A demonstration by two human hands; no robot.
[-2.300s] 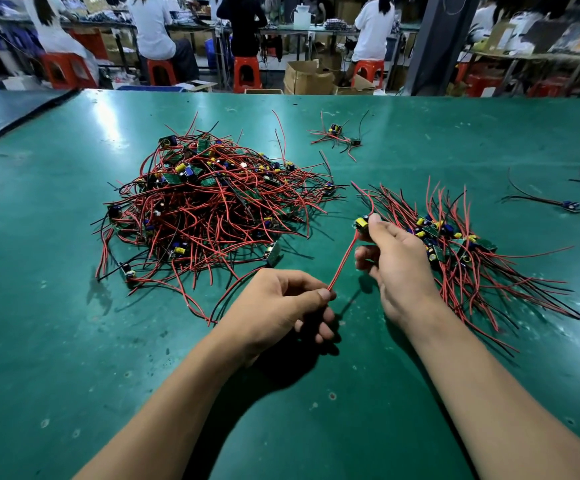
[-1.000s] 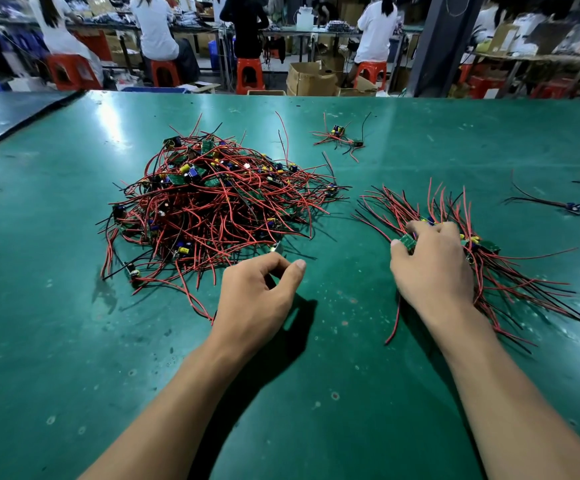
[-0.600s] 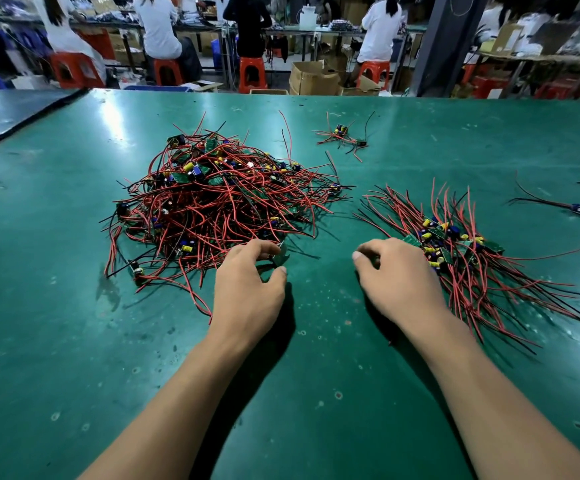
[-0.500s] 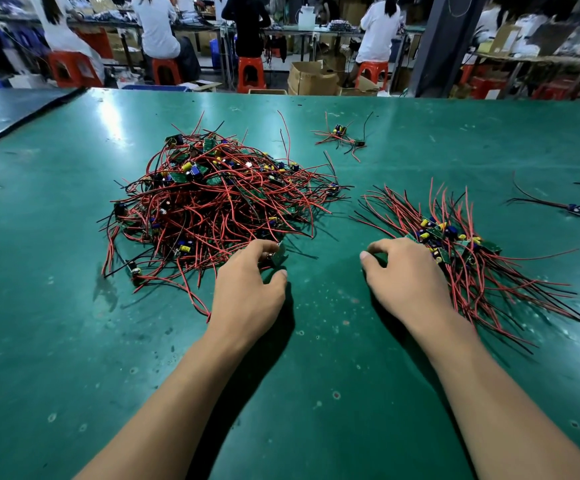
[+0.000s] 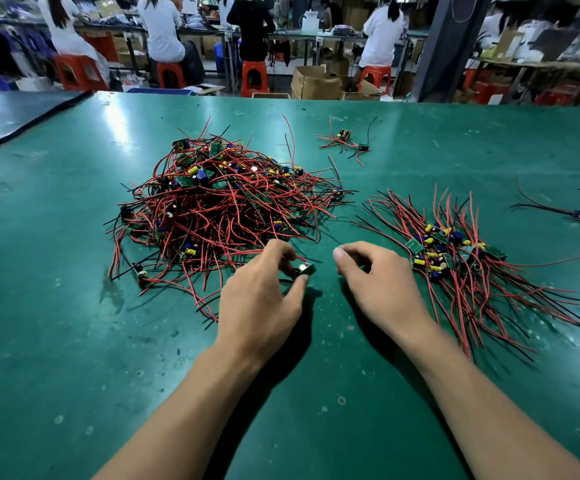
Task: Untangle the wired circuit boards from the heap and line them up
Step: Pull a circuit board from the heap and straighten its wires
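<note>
Pinching 1 small board between thumb and fingertips of the left hand, right at the near-right edge of the heap of red and black wires on the green table. Holding nothing visible in the right hand, loosely curled just right of that same edge, between the heap and the sorted row further to the heap's right. Probably just starting to free this 1 board. Lift low and slowly, away from the heap and toward the body, watching for red wires going taut. Bring the right hand in to pin down or comb off any wire dragging neighbours along, rather than yanking. Grip by the board's edges, not by the small parts soldered on top. Once free, stroke the wires straight and lay the piece against the row right of the heap, board beside boards, wires fanned the same way. Cannot trace this board's own wires: covered by the left fingers, then lost in the tangle. Cannot see the right fingertips, tucked under the knuckles, so cannot rule out a wire end there. Impossible to count boards buried in the heap. Beyond the heap, to the far right, a small loose cluster. Well right of the heap, past the row, 1 stray wired board, with more wires cut off at the picture's edge.
</note>
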